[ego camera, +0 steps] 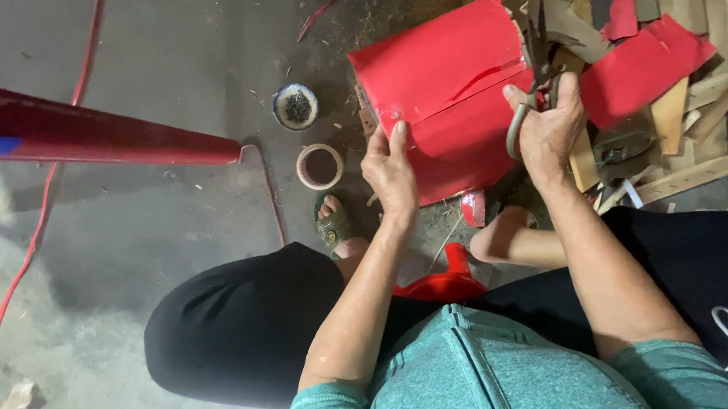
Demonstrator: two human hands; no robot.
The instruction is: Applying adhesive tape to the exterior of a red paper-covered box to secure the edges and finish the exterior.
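Scissors (537,65) are pointing away from the body, blades running up into the red sheet (449,86), right hand (549,126) curling closed round the handles. Left hand (391,169) is lying open and flat on the sheet's near edge. Two small round bowls are sitting on the floor, one (295,106) holding something bristly, the other (320,166) dark red liquid

Dim, even indoor light over my view, soft glare on the red sheet (445,78) I hold, faint shadow under my legs on the grey floor (151,68), red pole (108,135) at left slightly soft, wood scraps (690,119) murky at top right, edges mildly stretched.
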